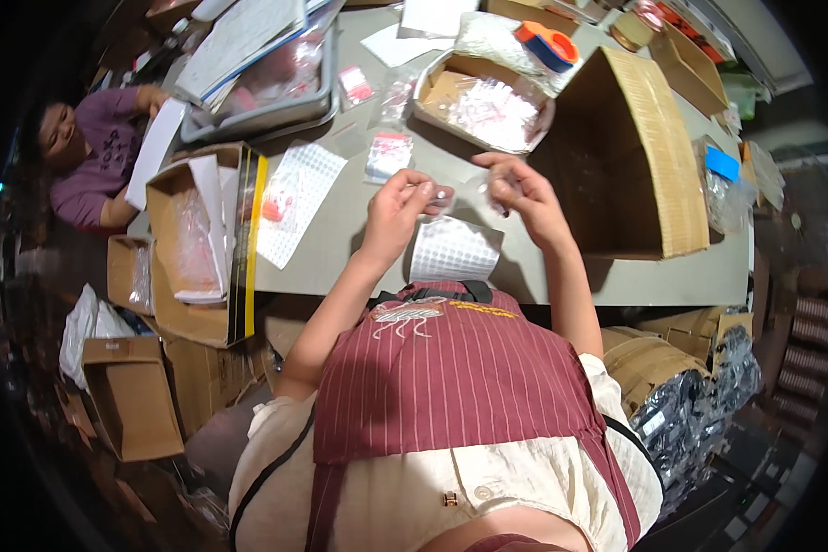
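Above the near part of the table, my left hand point(398, 213) is closed, thumb and fingers pinching a small see-through plastic piece point(443, 199) with a pale spot on it. My right hand point(527, 201), a short way to the right, is also closed; clear plastic point(481, 195), apparently a small bag, sticks out from its fingertips. Beneath and between the hands lies a white sheet of round grey stickers point(455, 250). Just beyond my left hand rests a small zip bag with a red-edged top point(389, 156). A shallow carton point(424, 103) of small red-and-white bags stands beyond both hands.
A large cardboard box point(658, 156) lies open-sided at right. Left are another sticker sheet point(305, 175) with a bag of red pieces, a yellow-and-black-edged carton point(248, 248) and a grey bin point(327, 78). An orange-and-blue tape roll point(547, 46) sits far back. A person in purple point(101, 156) works at far left.
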Available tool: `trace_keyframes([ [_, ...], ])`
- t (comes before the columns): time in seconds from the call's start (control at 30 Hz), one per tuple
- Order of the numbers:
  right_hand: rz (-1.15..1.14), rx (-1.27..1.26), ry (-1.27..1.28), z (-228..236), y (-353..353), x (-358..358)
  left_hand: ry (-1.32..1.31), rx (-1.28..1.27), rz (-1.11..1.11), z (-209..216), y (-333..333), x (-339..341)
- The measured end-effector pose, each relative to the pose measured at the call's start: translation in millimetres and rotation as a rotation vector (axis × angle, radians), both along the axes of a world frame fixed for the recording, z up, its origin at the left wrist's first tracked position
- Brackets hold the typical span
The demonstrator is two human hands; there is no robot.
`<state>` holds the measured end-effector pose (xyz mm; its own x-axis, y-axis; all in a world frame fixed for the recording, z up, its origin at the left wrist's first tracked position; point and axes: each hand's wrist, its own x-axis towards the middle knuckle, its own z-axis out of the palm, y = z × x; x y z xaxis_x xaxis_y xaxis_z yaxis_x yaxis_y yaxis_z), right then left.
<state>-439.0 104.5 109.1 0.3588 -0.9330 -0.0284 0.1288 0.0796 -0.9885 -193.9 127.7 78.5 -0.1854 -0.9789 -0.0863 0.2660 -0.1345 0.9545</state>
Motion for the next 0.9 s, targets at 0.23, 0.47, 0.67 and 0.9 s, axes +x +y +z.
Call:
trace_keyframes([
  [0.23,-0.106,-0.216,0.564,-7,17,-1,0.006,0.084,-0.191,-5,-18,-39],
  [0.47,-0.614,-0.191,1.445,-70,-51,-76,-0.403,-0.127,0.029,-23,-11,-19],
  [0.67,-0.676,-0.448,1.726,-127,-100,-139,-0.778,-0.314,0.069,-44,3,13],
  [0.9,-0.637,-0.581,1.785,-113,-109,-114,-0.744,-0.106,0.203,-62,48,31],
])
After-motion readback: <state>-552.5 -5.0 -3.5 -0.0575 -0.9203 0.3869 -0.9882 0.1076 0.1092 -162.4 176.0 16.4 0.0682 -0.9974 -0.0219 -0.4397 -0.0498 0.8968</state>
